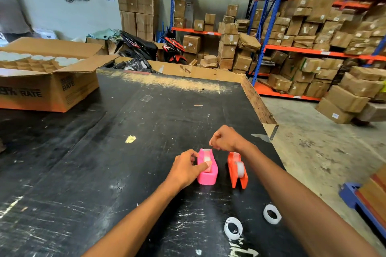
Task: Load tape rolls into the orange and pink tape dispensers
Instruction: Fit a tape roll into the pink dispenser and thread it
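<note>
A pink tape dispenser stands on the black table with a clear tape roll seated in it. My left hand grips the dispenser's left side, thumb pressing on the roll. My right hand hovers just beyond the dispenser's front cutter, fingers pinched together, apparently on the tape's end, though the strip is too thin to see. Right beside it stands an orange tape dispenser with a clear roll inside. Two white empty tape cores, one and another, lie near me.
An open cardboard box holding several tape rolls sits at the table's far left. A cardboard wall lines the table's far and right edges. Shelves of boxes and parked motorbikes stand beyond. A yellow scrap lies on the table.
</note>
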A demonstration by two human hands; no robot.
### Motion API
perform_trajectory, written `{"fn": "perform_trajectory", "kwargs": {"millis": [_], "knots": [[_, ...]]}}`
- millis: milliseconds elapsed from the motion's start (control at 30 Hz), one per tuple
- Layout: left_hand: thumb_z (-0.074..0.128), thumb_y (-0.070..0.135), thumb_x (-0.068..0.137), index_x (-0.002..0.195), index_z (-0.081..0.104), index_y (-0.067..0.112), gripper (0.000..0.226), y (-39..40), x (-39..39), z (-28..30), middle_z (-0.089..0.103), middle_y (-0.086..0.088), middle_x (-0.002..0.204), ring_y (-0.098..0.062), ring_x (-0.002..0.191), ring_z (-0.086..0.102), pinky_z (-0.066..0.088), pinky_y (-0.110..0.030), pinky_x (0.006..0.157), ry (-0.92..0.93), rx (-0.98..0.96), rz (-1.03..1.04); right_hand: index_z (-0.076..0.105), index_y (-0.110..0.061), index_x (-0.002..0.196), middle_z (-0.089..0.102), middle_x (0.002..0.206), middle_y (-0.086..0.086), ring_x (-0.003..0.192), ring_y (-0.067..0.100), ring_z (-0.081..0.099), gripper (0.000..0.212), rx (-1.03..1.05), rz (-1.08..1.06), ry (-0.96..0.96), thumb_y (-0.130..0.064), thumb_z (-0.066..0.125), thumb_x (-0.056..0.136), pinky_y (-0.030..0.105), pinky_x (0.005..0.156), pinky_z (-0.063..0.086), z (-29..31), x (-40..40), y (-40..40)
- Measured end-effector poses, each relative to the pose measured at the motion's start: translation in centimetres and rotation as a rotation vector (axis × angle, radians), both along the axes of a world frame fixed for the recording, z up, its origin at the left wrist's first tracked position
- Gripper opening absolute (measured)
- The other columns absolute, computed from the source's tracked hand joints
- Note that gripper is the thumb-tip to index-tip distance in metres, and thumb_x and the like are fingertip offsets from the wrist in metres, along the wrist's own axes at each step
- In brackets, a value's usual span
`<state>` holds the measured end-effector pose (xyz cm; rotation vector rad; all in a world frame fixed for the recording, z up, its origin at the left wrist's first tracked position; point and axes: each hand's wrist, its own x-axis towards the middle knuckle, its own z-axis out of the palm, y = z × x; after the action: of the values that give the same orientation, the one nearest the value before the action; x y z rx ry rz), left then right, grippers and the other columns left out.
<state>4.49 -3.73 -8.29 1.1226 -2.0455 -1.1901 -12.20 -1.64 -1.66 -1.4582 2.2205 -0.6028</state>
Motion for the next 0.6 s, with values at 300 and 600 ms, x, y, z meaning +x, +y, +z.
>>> {"fn": "perform_trajectory", "kwargs": {"millis": [300, 600], "knots": [[0.066, 0.016, 0.081, 0.092, 0.067, 0.011, 0.013, 3.6, 0.8, 2.5, 0.065, 0.001, 0.086, -0.017, 0.081, 0.061, 0.051, -0.030, 0.077, 0.118, -0.372, -0.082, 0.077, -0.010, 0.085, 0.074, 0.080, 0.002, 0.073, 0.011, 0.061, 0.014, -0.166, 0.004, 0.186, -0.017, 0.064, 0.085, 0.026, 0.070, 0.046, 1.7, -0.5, 9.4], [0.072, 0.047, 0.077, 0.112, 0.068, 0.017, 0.047, 8.0, 0.7, 1.6, 0.060, 0.008, 0.091, -0.008, 0.085, 0.055, 0.044, -0.010, 0.072, -0.200, -0.233, -0.590, 0.064, -0.017, 0.120, 0.064, 0.097, 0.003, 0.087, 0.018, 0.058, 0.048, 0.274, -0.029, 0.241, -0.042, 0.073, 0.079, 0.029, 0.077, 0.045, -1.6, -1.1, 18.7]]}}
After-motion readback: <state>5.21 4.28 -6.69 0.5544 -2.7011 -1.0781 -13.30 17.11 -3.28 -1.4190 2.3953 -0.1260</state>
